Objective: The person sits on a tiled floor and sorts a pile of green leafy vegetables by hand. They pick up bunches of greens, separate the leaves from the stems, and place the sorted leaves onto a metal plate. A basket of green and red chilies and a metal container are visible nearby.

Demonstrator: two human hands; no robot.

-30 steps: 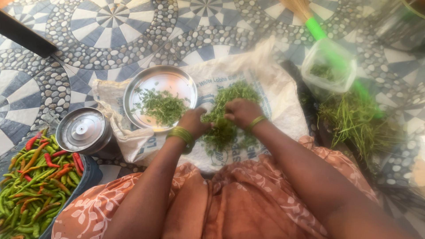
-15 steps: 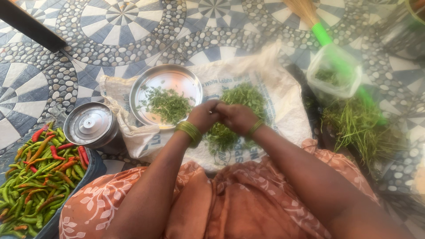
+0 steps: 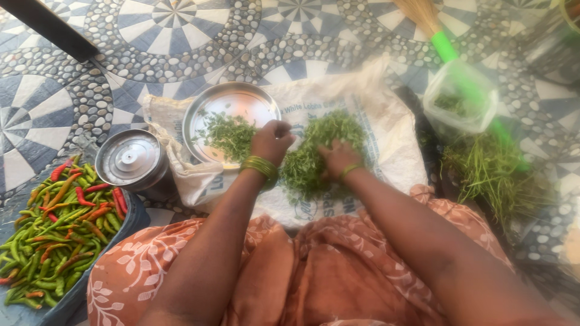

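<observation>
Nearest you, at the left, one dark tray (image 3: 130, 226) holds a heap of green and red chillies (image 3: 54, 232), too many to count. Past your knees, your two hands work over the white sack (image 3: 393, 151) spread on the patterned floor.

Your right hand (image 3: 338, 158) lies palm-down, fingers spread, pressing into the single pile of leafy herb sprigs (image 3: 314, 151) in the middle of the sack. Your left hand (image 3: 273, 140) is curled shut, seemingly pinching a few sprigs at the near right rim of the steel plate (image 3: 241, 99); its grip is partly hidden.

These sprigs look light, limp and easily bruised, so take them gently by the thin stems, not the leaves. They will likely cling and tangle.

One plate carries a small mound of picked leaves (image 3: 228, 136). Left of it stands one lidded steel container (image 3: 130, 158). Far right you have one clear plastic box (image 3: 459, 102), one heap of stalks (image 3: 489, 172), and one green-handled broom (image 3: 444, 45).
</observation>
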